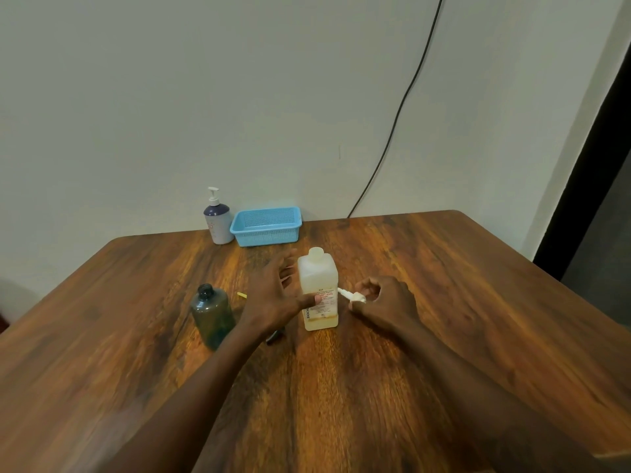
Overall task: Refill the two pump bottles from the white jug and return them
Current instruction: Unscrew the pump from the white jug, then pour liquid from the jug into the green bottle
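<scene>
A white square bottle (318,285) stands mid-table with its neck uncapped and a little yellowish liquid at the bottom. My left hand (273,302) clasps it from the left, thumb on the label, fingers spread behind. My right hand (382,303), just right of the bottle, pinches a white pump head (351,296) lying low over the table. A dark translucent bottle (212,314) stands open to the left, without a pump. A purple-and-white pump bottle (218,218) stands at the back by the wall with its pump on.
A light blue plastic basket (266,227) sits beside the purple bottle at the back. A small yellow piece (241,295) and a black object (275,336), partly hidden under my left forearm, lie on the wooden table (444,302). A black cable hangs down the wall.
</scene>
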### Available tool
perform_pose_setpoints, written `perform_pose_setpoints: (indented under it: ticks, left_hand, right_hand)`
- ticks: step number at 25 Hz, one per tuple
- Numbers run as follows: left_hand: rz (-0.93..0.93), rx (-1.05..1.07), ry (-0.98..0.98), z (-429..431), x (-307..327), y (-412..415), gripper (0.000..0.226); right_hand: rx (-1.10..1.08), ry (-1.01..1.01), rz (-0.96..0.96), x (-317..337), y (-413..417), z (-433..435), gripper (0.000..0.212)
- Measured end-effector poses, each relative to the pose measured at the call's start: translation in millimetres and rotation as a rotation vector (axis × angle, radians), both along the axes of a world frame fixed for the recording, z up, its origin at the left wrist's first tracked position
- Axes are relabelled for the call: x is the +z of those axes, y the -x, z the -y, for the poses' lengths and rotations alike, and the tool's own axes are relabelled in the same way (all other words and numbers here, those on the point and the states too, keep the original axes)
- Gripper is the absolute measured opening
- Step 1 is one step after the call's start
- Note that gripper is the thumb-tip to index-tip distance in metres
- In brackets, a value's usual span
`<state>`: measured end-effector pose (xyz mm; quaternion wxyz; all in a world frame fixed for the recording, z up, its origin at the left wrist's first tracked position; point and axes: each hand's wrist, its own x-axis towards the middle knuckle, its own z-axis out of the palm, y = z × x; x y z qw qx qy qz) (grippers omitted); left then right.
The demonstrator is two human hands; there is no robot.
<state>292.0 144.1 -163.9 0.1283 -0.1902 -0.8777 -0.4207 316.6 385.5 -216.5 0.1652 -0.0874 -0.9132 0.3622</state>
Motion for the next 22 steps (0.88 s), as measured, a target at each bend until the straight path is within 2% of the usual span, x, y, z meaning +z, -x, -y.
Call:
perform_pose_setpoints:
  ticks: [3,5,8,10,12,14,19,22]
  left_hand:
    - [-0.022,0.021,0.021,6,0,-3,0.097]
    - [-0.047,0.024,0.016,11,2,-6,0.095]
    - [-0.171,0.037,0.05,22,11,-14,0.088]
    - [-0.292,0.038,0.067,36,17,-18,0.081]
    - [-0.363,0.075,0.105,57,23,-20,0.077]
    - [-0.353,0.126,0.17,81,25,-18,0.079]
    - [-0.211,0.168,0.214,126,11,-17,0.085]
    - [-0.094,0.188,0.16,139,-4,-17,0.093]
  right_hand:
    - [0.027,0.03,0.044,2,-1,-2,0.04]
    - [0.103,0.135,0.024,9,-2,1,0.06]
    - [0.338,0.301,0.035,30,-1,9,0.092]
    - [0.476,0.337,0.057,43,5,12,0.103]
    - [0.549,0.378,0.092,47,11,16,0.105]
    - [0.583,0.436,0.123,45,15,21,0.102]
    - [0.57,0.534,0.1,34,21,35,0.097]
    - [0.538,0.598,0.085,31,23,44,0.097]
